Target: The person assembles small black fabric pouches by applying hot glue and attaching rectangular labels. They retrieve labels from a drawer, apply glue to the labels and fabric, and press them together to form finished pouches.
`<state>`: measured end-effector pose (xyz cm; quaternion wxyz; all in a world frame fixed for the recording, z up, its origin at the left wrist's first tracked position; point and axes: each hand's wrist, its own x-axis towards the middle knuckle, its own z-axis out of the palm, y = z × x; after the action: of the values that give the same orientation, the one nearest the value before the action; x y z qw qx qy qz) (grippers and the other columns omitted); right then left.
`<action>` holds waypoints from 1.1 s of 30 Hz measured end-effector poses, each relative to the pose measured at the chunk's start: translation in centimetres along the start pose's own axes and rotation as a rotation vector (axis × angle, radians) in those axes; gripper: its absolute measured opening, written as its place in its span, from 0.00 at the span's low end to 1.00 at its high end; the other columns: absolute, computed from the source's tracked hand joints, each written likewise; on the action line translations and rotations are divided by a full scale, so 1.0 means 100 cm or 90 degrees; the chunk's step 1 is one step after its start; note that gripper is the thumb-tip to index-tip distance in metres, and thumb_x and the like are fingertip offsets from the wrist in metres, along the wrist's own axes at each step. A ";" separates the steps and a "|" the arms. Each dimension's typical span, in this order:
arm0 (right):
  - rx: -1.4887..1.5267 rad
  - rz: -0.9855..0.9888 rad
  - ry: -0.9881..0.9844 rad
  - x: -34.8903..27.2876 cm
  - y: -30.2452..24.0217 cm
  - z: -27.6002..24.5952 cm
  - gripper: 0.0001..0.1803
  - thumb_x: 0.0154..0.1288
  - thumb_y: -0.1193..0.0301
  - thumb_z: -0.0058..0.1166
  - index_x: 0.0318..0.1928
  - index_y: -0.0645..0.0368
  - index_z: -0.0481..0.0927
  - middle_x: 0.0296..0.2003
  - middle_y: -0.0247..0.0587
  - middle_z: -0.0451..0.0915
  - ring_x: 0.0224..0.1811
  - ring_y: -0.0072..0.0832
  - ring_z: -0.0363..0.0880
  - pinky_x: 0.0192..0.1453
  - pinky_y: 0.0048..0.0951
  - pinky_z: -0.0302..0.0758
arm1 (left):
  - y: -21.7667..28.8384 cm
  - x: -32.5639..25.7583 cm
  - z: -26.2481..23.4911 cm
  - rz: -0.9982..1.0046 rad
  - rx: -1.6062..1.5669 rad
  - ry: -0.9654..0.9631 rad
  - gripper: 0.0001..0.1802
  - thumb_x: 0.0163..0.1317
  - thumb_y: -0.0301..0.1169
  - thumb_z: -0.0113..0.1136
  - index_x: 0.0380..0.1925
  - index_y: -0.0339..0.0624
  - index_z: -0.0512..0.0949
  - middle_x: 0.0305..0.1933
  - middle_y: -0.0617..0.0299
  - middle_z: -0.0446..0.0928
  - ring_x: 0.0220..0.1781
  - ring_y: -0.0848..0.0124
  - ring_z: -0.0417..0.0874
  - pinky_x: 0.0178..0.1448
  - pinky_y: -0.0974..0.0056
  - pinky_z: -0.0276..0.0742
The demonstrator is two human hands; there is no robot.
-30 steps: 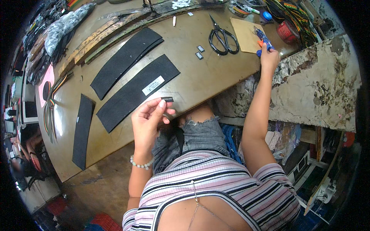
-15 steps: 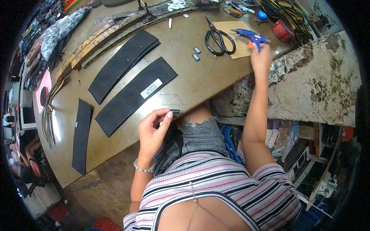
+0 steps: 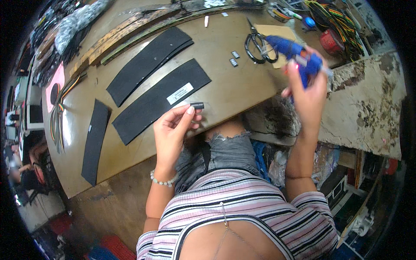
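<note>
Between thumb and forefinger, my left hand [image 3: 173,132] pinches a small black label [image 3: 197,105] with pale printing, just above the table's near edge. My right hand [image 3: 310,86] grips a blue glue gun [image 3: 291,48], raised over the right end of the table and a little smeared by motion. Its nozzle is hard to make out. Beyond my left hand lies a black fabric strip [image 3: 151,108] bearing a white printed label [image 3: 180,93]. Behind it rest stacked black strips [image 3: 147,63]. A narrower black strip [image 3: 95,141] lies at the left.
Black-handled scissors [image 3: 260,48] lie by a tan sheet [image 3: 277,34], with two small black labels [image 3: 234,59] beside them. A red tape roll [image 3: 331,41] and striped cords [image 3: 336,19] crowd the far right. Wooden bars [image 3: 123,37] line the back. A peeling wall [image 3: 364,108] stands at right.
My right hand has lifted the glue gun off the tan sheet and brought it nearer to me. My left hand has risen slightly with its label. The whole view has shifted a little.
</note>
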<state>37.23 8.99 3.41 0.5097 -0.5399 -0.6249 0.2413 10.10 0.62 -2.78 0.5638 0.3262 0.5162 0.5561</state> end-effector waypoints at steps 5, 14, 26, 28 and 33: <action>-0.007 -0.366 -0.195 -0.067 -0.012 0.044 0.35 0.57 0.71 0.71 0.61 0.62 0.65 0.48 0.50 0.78 0.37 0.36 0.83 0.40 0.32 0.82 | 0.005 0.005 0.003 0.051 -0.027 0.048 0.11 0.69 0.26 0.61 0.46 0.30 0.81 0.42 0.53 0.84 0.41 0.72 0.85 0.38 0.70 0.84; -0.021 -0.353 -0.224 -0.093 -0.004 0.053 0.35 0.59 0.72 0.70 0.61 0.65 0.62 0.49 0.50 0.73 0.43 0.33 0.81 0.49 0.30 0.80 | 0.009 -0.003 0.010 0.100 0.057 0.086 0.11 0.69 0.27 0.61 0.47 0.29 0.81 0.40 0.54 0.84 0.39 0.73 0.84 0.38 0.70 0.84; -0.029 -0.266 -0.176 -0.084 0.013 0.045 0.31 0.57 0.70 0.71 0.57 0.63 0.70 0.42 0.51 0.83 0.35 0.41 0.86 0.39 0.35 0.83 | 0.008 0.001 0.019 0.086 0.033 0.090 0.11 0.69 0.26 0.61 0.46 0.30 0.81 0.39 0.53 0.84 0.37 0.73 0.84 0.36 0.68 0.83; -0.088 -0.182 -0.092 -0.069 0.027 0.039 0.29 0.59 0.68 0.70 0.57 0.63 0.71 0.43 0.52 0.83 0.39 0.40 0.86 0.43 0.37 0.82 | 0.008 0.002 0.017 0.073 0.031 0.077 0.11 0.69 0.27 0.61 0.46 0.30 0.81 0.36 0.55 0.83 0.35 0.74 0.83 0.35 0.69 0.82; -0.260 0.036 0.215 0.038 0.073 0.018 0.26 0.73 0.55 0.54 0.57 0.66 0.69 0.45 0.57 0.81 0.45 0.46 0.83 0.51 0.42 0.76 | 0.009 -0.002 0.007 -0.005 -0.058 0.029 0.10 0.69 0.30 0.61 0.42 0.33 0.81 0.30 0.62 0.80 0.28 0.77 0.80 0.31 0.72 0.80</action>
<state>39.13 15.14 -1.98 0.4801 -0.6815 -0.5515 0.0310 10.50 0.70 -1.75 0.5684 0.2851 0.5043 0.5843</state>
